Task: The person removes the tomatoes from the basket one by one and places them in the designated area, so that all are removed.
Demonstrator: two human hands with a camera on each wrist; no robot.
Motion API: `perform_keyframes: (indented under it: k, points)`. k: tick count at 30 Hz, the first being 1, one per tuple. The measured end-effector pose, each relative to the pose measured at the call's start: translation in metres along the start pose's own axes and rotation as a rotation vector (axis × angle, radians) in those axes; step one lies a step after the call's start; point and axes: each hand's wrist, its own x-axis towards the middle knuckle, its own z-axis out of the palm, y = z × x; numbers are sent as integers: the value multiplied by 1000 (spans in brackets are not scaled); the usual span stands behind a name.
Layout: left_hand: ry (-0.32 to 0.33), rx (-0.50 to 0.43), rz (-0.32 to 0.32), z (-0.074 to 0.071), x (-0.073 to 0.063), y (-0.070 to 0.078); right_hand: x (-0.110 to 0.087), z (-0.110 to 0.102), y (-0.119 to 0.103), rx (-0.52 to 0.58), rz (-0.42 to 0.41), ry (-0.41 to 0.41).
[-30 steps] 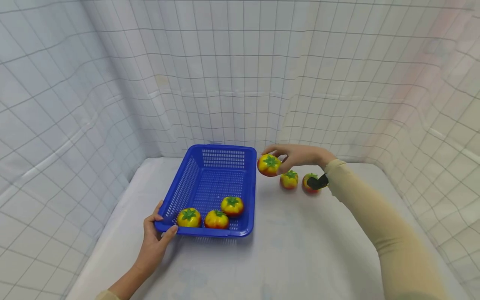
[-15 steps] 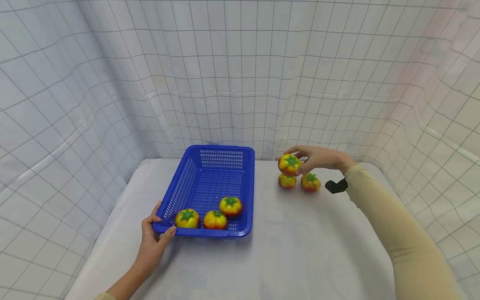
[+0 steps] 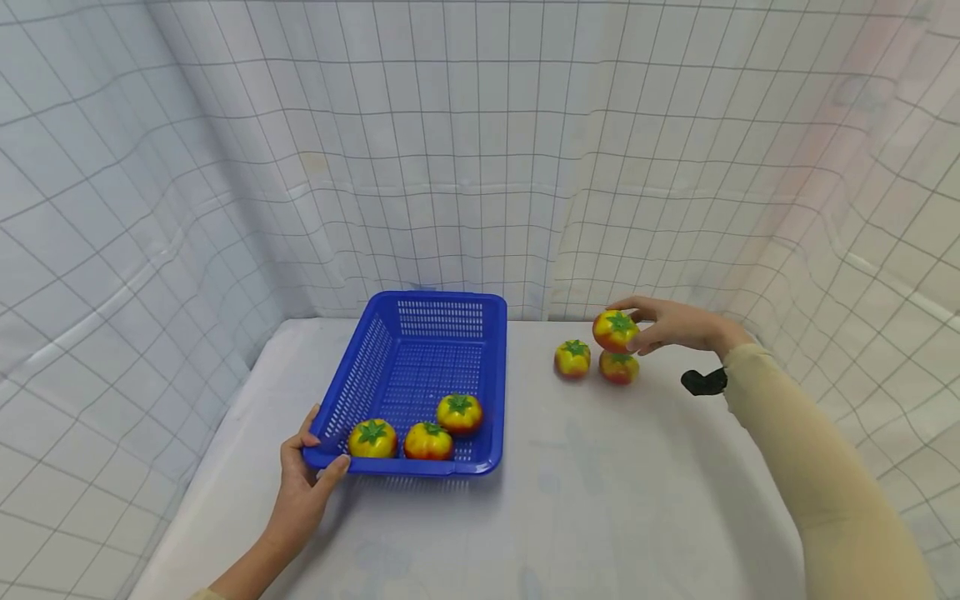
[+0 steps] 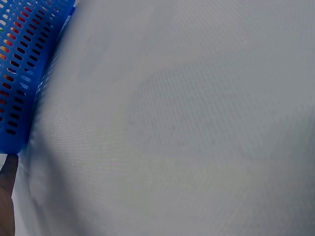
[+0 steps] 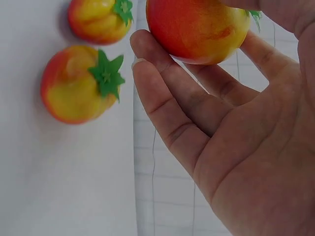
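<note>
My left hand point(image 3: 301, 492) grips the near left corner of a blue plastic basket point(image 3: 496, 375), thumb at the front rim and fingers along the left side. Three yellow-and-red tomatoes with green leafy tops lie at the basket's near end: a left one point(image 3: 372, 439), a middle one point(image 3: 428, 442) and a right one point(image 3: 460, 415). My right hand point(image 3: 678, 325) holds another such tomato point(image 5: 197, 29) between thumb and fingers, raised above the table. Below and behind it, partly covered in the head view, sits a tomato point(image 3: 618, 369). One more tomato point(image 3: 573, 359) stands to its left.
A white cloth covers the table point(image 3: 570, 500). Grid-patterned white curtains point(image 3: 480, 167) close in the back and both sides. Beside the right wrist shows a black piece point(image 3: 703, 382). Left of the basket runs a strip of tabletop point(image 3: 277, 375).
My right hand has carried its tomato to the right, from beside the basket's rim to over the rightmost table tomato. My left hand keeps its hold on the basket.
</note>
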Motion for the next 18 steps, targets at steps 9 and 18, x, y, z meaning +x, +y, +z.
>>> perform_keyframes:
  k: [9, 18]
  points:
    - [-8, -5, -12, 0, 0, 1, -16, -12, 29, 67, 55, 51]
    - [-5, -7, -10, 0, 0, 1, -34, -20, 56, 110, 94, 122]
